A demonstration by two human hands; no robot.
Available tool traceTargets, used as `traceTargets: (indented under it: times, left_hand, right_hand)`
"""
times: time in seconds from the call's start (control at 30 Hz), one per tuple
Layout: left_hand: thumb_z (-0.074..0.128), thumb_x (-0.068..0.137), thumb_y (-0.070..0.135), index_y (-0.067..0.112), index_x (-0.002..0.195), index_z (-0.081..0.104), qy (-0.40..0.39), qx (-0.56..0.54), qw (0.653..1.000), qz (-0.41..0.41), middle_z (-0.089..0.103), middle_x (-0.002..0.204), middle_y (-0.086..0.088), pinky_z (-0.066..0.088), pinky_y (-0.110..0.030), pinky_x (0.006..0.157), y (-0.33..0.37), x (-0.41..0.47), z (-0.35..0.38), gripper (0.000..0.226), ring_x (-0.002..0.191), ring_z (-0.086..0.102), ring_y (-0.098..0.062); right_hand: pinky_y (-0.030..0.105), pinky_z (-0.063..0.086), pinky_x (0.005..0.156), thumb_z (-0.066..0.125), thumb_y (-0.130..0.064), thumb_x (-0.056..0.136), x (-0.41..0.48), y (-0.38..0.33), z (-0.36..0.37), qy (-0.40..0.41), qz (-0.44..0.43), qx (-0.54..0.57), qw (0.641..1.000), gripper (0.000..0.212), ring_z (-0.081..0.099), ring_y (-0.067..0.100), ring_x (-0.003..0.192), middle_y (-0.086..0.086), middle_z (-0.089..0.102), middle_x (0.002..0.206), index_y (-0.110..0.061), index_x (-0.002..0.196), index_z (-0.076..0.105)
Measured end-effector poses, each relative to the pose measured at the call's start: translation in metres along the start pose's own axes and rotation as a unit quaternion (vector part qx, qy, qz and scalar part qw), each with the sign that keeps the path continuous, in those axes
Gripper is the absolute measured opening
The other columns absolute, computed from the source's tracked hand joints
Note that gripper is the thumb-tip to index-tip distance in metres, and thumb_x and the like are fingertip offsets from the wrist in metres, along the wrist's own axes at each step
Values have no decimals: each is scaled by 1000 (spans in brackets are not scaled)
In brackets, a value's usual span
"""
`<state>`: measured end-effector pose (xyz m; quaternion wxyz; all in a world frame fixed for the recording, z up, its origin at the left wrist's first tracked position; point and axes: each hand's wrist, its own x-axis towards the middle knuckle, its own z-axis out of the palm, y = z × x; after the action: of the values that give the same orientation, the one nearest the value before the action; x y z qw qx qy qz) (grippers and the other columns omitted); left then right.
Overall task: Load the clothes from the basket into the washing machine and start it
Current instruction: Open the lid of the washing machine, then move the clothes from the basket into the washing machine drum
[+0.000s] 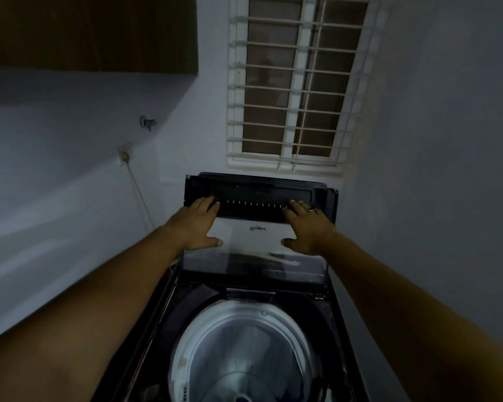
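A dark top-loading washing machine (169, 309) stands below me with its lid (256, 192) raised upright against the wall. Its round metal drum (244, 349) lies open and looks bare of clothes. My left hand (199, 221) presses flat on the left side of the lid with fingers straight and thumb spread out. My right hand (308, 224), wearing a ring, lies flat on the lid's right side in the same way. No basket or clothes are in view.
A barred window (294, 82) sits in the wall right behind the machine. A wall socket (124, 155) with a cable hangs on the left wall, below a small tap (148, 122). A dark wooden cabinet (87, 33) hangs at the upper left. Walls close in on both sides.
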<state>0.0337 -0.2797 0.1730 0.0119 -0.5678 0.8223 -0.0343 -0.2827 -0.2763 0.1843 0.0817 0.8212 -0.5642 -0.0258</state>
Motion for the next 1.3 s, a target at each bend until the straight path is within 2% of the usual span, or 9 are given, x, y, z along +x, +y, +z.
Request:
traceTargets:
  times: [0.17, 0.37, 0.63, 0.97, 1.2, 1.3]
  left_hand:
    - [55, 86, 69, 13, 158, -7, 9, -16, 999, 27, -11, 165, -8, 17, -48, 123, 19, -49, 7, 110, 152, 0, -27]
    - [54, 88, 67, 16, 158, -6, -4, -55, 996, 67, -13, 165, -6, 13, -43, 124, 68, -91, 28, 106, 152, -3, -24]
    - [56, 85, 68, 15, 159, 5, -20, -91, 987, 134, -1, 166, -7, 24, -49, 120, 156, -108, 68, 104, 152, 4, -27]
    - [55, 89, 64, 17, 159, 5, -77, -134, 961, 228, 2, 166, -6, 23, -42, 121, 319, -120, 114, 98, 152, 7, -27]
    - [55, 91, 59, 20, 158, 13, -121, -181, 933, 288, 11, 164, -1, 31, -42, 117, 470, -143, 159, 88, 150, 14, -22]
    - [57, 92, 55, 20, 158, 19, -151, -204, 921, 296, 15, 163, -1, 32, -40, 117, 522, -158, 192, 83, 149, 18, -20]
  right_hand:
    - [54, 19, 121, 53, -61, 92, -60, -23, 3, 7, 31, 13, 999, 89, 11, 34, 154, 14, 8, 168, -15, 159, 16]
    - [53, 19, 123, 52, -60, 94, -138, -38, 23, -28, 72, 34, 996, 88, 12, 34, 154, 14, 8, 168, -15, 160, 14]
    - [50, 29, 118, 53, -56, 94, -244, -31, 62, -59, 140, 78, 985, 78, 27, 34, 147, 16, 27, 161, -13, 154, 28]
    - [48, 31, 118, 50, -58, 94, -380, 25, 148, -105, 240, 140, 955, 78, 29, 36, 147, 16, 26, 162, -14, 154, 28]
    - [46, 39, 112, 52, -55, 94, -487, 73, 226, -141, 302, 209, 920, 74, 40, 36, 139, 13, 37, 155, -17, 153, 29]
    - [45, 44, 106, 53, -55, 93, -530, 85, 269, -159, 318, 234, 905, 70, 46, 37, 133, 12, 43, 151, -17, 149, 36]
